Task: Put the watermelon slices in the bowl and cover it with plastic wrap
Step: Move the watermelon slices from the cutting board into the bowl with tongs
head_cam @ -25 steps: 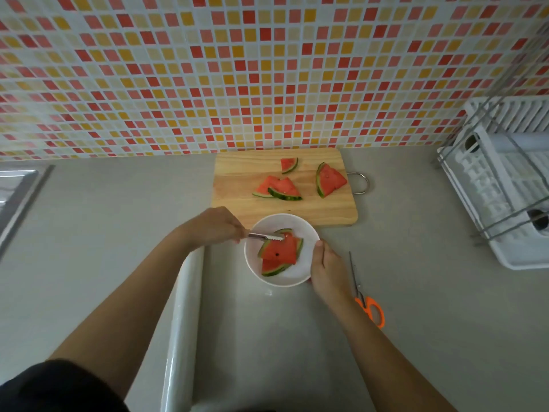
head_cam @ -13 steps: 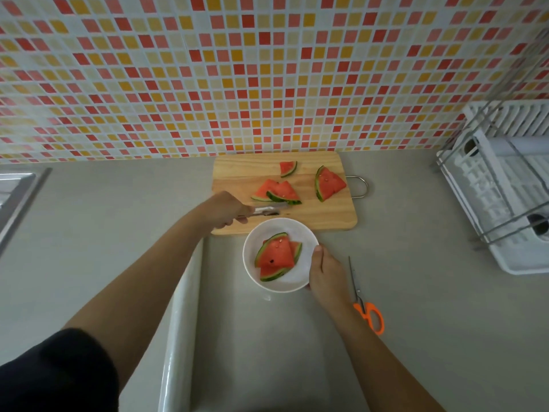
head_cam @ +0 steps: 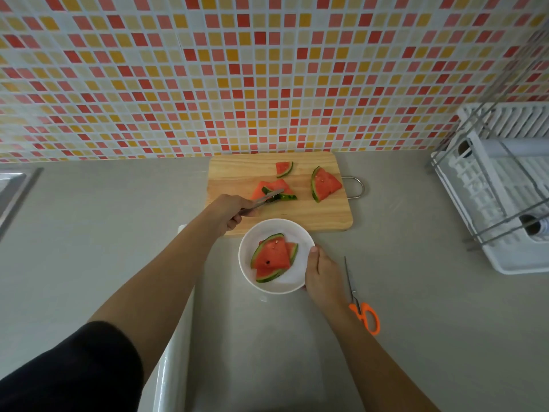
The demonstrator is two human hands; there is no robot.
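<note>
A white bowl (head_cam: 303, 233) sits in front of the wooden cutting board (head_cam: 237, 173) and holds watermelon slices (head_cam: 271, 257). My right hand (head_cam: 322, 273) grips the bowl's right rim. My left hand (head_cam: 228, 211) holds metal tongs (head_cam: 263, 200), whose tips reach the stacked slices (head_cam: 280, 185) in the middle of the board. A small slice (head_cam: 283, 168) and a larger slice (head_cam: 325, 184) also lie on the board. A roll of plastic wrap (head_cam: 175, 361) lies on the counter under my left arm.
Orange-handled scissors (head_cam: 364, 310) lie right of the bowl. A white dish rack (head_cam: 505, 188) stands at the right edge. A sink edge (head_cam: 15, 191) shows at far left. A tiled wall rises behind the board.
My left hand has moved the tongs from the bowl back to the board, up to the stacked slices. My right hand has stayed on the bowl's rim.
</note>
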